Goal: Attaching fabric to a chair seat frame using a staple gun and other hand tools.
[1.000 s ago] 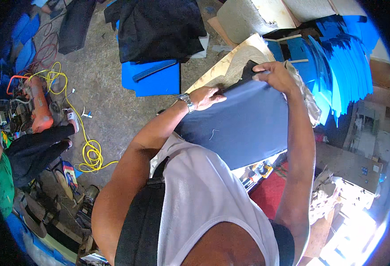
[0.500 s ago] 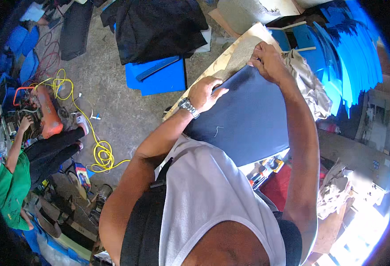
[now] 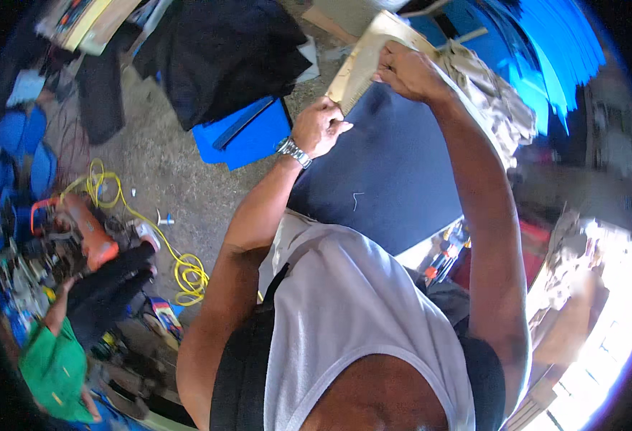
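A large dark blue sheet point(image 3: 395, 172) lies across a pale wooden board point(image 3: 362, 61) in front of me. My left hand point(image 3: 319, 128), with a metal wristwatch, is closed on the sheet's far left edge. My right hand point(image 3: 405, 72) is fisted on the sheet's far edge where it meets the board. The hands are about a hand's width apart. A small pale thread mark shows on the middle of the sheet.
A crumpled beige cloth point(image 3: 492, 97) and a fan of bright blue panels point(image 3: 545, 50) lie right of the board. On the concrete floor are a blue board point(image 3: 247, 136), black fabric point(image 3: 222, 57), a yellow cable point(image 3: 179, 269) and an orange tool point(image 3: 86, 230). A person in green point(image 3: 54, 366) sits lower left.
Both hands have moved farther away along the board with the sheet's edge, and the wooden board now shows between them. The view has shifted toward the floor on the left.
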The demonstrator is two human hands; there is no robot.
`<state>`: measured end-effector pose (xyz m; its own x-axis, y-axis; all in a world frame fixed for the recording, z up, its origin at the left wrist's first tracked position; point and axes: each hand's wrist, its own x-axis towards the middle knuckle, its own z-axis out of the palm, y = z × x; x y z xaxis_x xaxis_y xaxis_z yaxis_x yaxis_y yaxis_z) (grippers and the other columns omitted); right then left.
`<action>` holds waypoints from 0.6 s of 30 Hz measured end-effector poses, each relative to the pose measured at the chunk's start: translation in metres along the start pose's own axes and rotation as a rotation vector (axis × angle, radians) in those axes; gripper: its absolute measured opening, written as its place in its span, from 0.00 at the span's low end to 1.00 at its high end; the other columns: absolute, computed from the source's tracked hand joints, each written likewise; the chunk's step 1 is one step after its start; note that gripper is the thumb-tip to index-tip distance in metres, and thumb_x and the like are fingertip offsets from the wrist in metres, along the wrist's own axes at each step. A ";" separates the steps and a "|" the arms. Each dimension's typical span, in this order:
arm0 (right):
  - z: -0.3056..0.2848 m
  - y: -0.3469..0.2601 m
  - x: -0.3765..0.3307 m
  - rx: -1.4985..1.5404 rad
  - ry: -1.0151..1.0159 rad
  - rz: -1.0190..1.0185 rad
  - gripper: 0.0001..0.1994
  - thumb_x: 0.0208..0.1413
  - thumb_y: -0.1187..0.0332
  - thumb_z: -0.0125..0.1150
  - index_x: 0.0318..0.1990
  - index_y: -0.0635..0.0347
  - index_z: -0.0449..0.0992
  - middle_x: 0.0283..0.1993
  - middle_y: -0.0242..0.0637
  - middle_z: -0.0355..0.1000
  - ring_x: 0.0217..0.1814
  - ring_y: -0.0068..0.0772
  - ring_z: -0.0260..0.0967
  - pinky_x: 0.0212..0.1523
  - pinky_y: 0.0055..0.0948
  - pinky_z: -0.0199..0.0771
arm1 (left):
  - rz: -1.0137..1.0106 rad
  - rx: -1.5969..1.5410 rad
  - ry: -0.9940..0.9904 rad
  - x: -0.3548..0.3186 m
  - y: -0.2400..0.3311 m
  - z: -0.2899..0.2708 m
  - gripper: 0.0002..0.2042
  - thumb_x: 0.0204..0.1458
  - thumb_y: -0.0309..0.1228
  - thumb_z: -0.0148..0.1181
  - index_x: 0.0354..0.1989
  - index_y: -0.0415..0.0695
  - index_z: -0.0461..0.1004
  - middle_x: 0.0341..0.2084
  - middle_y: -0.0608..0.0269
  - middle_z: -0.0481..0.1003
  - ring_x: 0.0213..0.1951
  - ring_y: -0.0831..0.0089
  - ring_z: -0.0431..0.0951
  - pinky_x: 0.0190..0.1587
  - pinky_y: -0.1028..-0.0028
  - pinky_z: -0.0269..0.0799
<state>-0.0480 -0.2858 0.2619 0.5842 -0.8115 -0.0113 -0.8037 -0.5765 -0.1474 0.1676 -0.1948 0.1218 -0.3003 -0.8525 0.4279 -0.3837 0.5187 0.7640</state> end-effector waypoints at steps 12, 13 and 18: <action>0.065 0.000 -0.429 0.207 0.466 1.289 0.11 0.55 0.63 0.64 0.43 0.57 0.80 0.42 0.47 0.76 0.48 0.50 0.75 0.49 0.41 0.74 | -0.024 0.020 0.166 -0.012 0.003 0.017 0.06 0.51 0.26 0.68 0.31 0.38 0.77 0.41 0.51 0.79 0.41 0.60 0.80 0.43 0.65 0.76; 0.094 -0.007 -0.480 0.111 0.279 1.471 0.13 0.56 0.58 0.60 0.39 0.57 0.81 0.39 0.49 0.77 0.46 0.53 0.75 0.47 0.45 0.75 | -0.023 -0.007 0.174 -0.016 0.000 0.017 0.05 0.54 0.25 0.65 0.33 0.37 0.77 0.43 0.50 0.78 0.42 0.61 0.79 0.45 0.66 0.76; 0.242 -0.034 -0.621 0.310 -0.106 1.634 0.25 0.58 0.48 0.53 0.49 0.62 0.76 0.42 0.55 0.77 0.44 0.59 0.75 0.44 0.51 0.73 | -0.118 0.014 0.396 -0.045 -0.007 0.026 0.04 0.61 0.22 0.55 0.41 0.35 0.71 0.47 0.48 0.77 0.45 0.62 0.78 0.50 0.66 0.74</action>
<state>-0.3561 0.2602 0.0350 -0.7779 -0.4835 -0.4013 -0.4914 0.8662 -0.0911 0.1612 -0.1584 0.0852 0.1044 -0.8640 0.4926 -0.4078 0.4145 0.8135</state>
